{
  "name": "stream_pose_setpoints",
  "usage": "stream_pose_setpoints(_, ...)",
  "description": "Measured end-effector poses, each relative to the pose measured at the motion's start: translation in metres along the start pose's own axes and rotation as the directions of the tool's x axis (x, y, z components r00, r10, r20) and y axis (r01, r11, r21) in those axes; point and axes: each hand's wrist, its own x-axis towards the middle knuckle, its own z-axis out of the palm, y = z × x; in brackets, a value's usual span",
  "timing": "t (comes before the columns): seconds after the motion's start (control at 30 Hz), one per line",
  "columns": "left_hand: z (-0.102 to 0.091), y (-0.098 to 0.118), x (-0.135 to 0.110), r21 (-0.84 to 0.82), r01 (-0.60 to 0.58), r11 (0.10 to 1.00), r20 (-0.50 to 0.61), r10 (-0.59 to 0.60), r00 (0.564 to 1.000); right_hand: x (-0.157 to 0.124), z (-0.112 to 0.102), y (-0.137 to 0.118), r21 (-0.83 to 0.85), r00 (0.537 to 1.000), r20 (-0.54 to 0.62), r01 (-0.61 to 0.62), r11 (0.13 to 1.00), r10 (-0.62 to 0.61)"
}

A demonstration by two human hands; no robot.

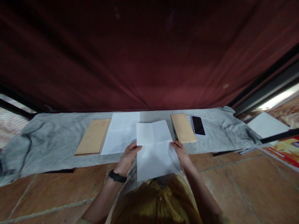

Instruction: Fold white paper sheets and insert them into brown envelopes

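A creased white sheet of paper [154,149] is held up in front of my body, its fold lines crossing near the middle. My left hand [129,155] pinches its left edge, thumb on top. On the opposite edge, my right hand [181,151] grips the same sheet between thumb and fingers. Behind it to the left lies another creased white sheet [121,132] on the grey cloth. A larger stack of brown envelopes [93,136] sits left of that one. Just beyond my right hand is a narrower brown envelope stack [183,127].
A phone [198,125] with a dark screen lies right of the narrower envelopes. Grey cloth [221,130] covers the low surface, with a dark red curtain [144,62] behind it. Tiled floor [233,183] shows below. A colourful printed box [285,149] is at the far right.
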Motion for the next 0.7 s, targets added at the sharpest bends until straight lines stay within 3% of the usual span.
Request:
stream_pose_setpoints(0.13, 0.005, 0.008, 0.003, -0.005, -0.051, 0.999, 0.001, 0.051, 0.999, 0.006, 0.001, -0.010, -0.041, 0.997, -0.032, 0.066, 0.997, -0.067)
stream_pose_setpoints(0.47, -0.001, 0.032, 0.010, 0.092, -0.104, 0.990, 0.040, 0.101, 0.994, 0.002, 0.001, -0.043, 0.089, 0.999, -0.011, -0.029, 0.996, 0.030)
stream_pose_setpoints(0.7, 0.007, 0.066, 0.011, 0.132, -0.232, 0.964, 0.080, 0.223, 0.972, 0.010, 0.005, -0.073, 0.071, 0.995, 0.048, 0.084, 0.994, -0.087)
